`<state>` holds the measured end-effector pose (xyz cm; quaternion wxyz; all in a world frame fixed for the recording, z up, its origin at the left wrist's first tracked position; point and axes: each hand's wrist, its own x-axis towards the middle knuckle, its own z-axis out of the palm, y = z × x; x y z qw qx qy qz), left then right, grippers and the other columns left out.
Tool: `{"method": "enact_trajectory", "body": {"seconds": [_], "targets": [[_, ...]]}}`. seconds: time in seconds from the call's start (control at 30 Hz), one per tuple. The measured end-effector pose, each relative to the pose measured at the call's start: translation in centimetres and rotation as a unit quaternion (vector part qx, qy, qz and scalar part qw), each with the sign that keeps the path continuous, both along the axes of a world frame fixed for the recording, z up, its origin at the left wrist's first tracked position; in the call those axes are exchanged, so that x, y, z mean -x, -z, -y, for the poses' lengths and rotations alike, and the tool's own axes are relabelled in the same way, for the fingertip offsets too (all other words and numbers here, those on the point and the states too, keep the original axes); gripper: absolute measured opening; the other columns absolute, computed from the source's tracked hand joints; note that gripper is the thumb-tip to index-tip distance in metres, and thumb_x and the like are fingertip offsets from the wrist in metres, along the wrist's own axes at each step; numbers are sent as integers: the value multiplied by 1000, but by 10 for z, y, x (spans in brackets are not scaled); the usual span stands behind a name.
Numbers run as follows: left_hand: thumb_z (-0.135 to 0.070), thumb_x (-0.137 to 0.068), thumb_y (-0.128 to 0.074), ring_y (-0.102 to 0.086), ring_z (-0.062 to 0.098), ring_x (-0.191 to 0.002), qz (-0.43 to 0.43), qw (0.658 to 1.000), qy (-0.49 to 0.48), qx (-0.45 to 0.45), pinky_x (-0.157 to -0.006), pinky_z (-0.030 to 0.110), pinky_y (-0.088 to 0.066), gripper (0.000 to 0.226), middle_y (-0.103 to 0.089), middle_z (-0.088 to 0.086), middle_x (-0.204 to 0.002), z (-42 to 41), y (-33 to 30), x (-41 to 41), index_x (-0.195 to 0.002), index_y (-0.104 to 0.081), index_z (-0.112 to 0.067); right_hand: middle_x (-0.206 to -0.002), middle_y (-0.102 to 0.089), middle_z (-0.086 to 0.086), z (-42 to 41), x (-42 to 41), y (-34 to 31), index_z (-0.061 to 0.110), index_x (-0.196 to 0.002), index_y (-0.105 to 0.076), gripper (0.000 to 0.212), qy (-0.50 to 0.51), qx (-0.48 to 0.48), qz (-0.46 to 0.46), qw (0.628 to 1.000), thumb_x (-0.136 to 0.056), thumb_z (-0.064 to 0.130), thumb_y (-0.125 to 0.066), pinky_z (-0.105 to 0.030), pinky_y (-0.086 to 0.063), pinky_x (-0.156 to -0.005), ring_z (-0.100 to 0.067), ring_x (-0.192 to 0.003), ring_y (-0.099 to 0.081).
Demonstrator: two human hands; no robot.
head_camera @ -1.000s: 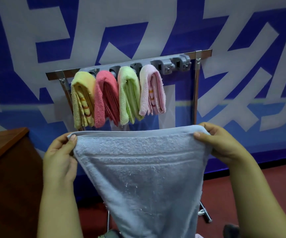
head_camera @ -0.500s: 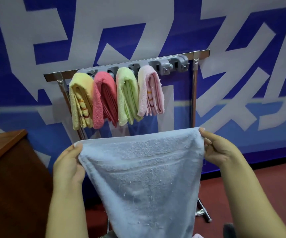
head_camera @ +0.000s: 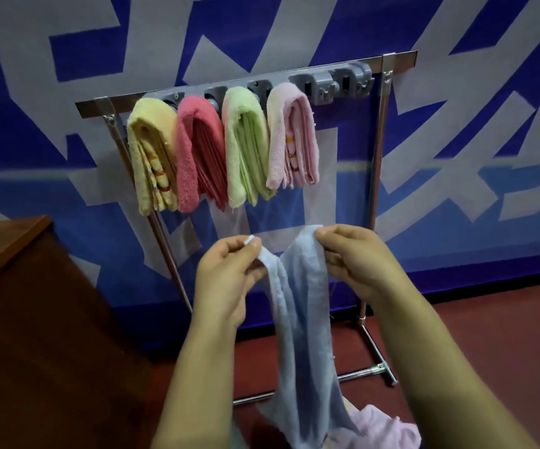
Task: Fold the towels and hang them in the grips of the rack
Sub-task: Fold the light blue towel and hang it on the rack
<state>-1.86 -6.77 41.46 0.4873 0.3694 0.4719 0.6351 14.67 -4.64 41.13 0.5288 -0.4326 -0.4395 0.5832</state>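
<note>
Blue towel (head_camera: pixel 301 319) hangs pinched between left hand (head_camera: pixel 229 273) and right hand (head_camera: pixel 352 257).

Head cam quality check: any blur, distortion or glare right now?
Head view: dim, even light and no glare; soft motion blur on the left hand, right hand and blue towel; wide-angle lens bows the rack posts; hung towels reasonably sharp.

Your two forearms are bare from the lower frame edge up to the wrists, with no sleeve, watch or ring showing. Your left hand (head_camera: pixel 229 273) and right hand (head_camera: pixel 352 257) are ungloved, with short, plain nails.
</note>
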Motion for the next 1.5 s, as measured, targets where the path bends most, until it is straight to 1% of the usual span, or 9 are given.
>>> {"method": "enact_trajectory", "body": {"seconds": [0.13, 0.27, 0.4, 0.63, 0.8, 1.03, 1.2, 1.3, 1.5], "targets": [[-5, -86, -63, -66, 22, -76, -44, 999, 7, -15, -74, 35, -58, 3, -64, 13, -79, 6, -7, -12, -88, -61, -4, -62, -67, 2, 12, 13, -9, 11, -74, -67, 21, 4, -51, 59, 997, -92, 11, -56, -21, -53, -58, -7, -60, -63], [-5, -85, -65, -70, 22, -82, -102, 994, 13, -24, -74, 35, -59, 4, -70, 15, -86, 11, -9, -18, -88, -64, -7, -76, -71, -4, 18, 21, -11, 16, -76, -70, 17, 12, -85, 127, 988, -89, 17, -60, -36, -55, -73, -14, -75, -66], [-4, -85, -64, -71, 13, -81, -143, 989, 22, -42, -66, 21, -56, 8, -72, 8, -87, 13, -10, -20, -87, -65, -11, -69, -69, 9, 24, 23, -13, 19, -82, -72, 10, 25, -113, 148, 982, -88, 18, -63, -12, -50, -62, 5, -68, -64], [-5, -85, -65, -71, 8, -75, -171, 982, 14, -76, -65, 18, -55, 6, -74, 3, -80, 20, -16, -27, -89, -69, -8, -81, -74, -2, 29, 25, -17, 15, -85, -73, 12, 53, -139, 149, 978, -88, 18, -62, -30, -57, -80, -11, -82, -71], [3, -85, -60, -70, 1, -75, -185, 979, 18, -89, -65, 12, -52, 21, -74, -11, -74, 25, -17, -32, -88, -70, -16, -76, -73, 6, 31, 25, -17, 20, -83, -72, 13, 76, -174, 147, 971, -89, 16, -61, -14, -53, -71, 0, -77, -68], [9, -87, -52, -67, 5, -99, -198, 972, 95, -89, -89, 22, -53, 40, -74, -5, -101, 30, -25, -21, -105, -69, -23, -90, -72, 8, 28, 20, -19, 24, -92, -68, 17, 58, -220, 207, 952, -81, 11, -70, -20, -53, -84, -3, -90, -67], [6, -86, -57, -69, 8, -91, -184, 968, 114, -124, -76, 22, -56, 30, -75, -1, -94, 33, -30, -9, -102, -70, -16, -74, -71, 6, 27, 9, -24, 24, -82, -68, 11, 25, -217, 146, 965, -89, 17, -62, -27, -54, -76, -5, -77, -67], [-7, -79, -71, -60, 3, -84, -300, 939, 35, -167, -74, 20, -51, 28, -64, -3, -92, 27, -26, 3, -99, -68, -26, -72, -63, 8, 26, 3, -26, 24, -79, -62, 10, 6, -218, 97, 971, -86, 28, -56, -31, -51, -73, -9, -75, -60], [-27, -71, -79, -46, -6, -115, -422, 886, 125, -146, -90, 8, -33, 21, -49, -17, -119, 20, -16, 12, -87, -65, -28, -65, -51, 7, 29, 4, -35, 21, -79, -58, 10, -35, -245, 37, 968, -88, 23, -54, -14, -42, -58, -4, -62, -48]]}}
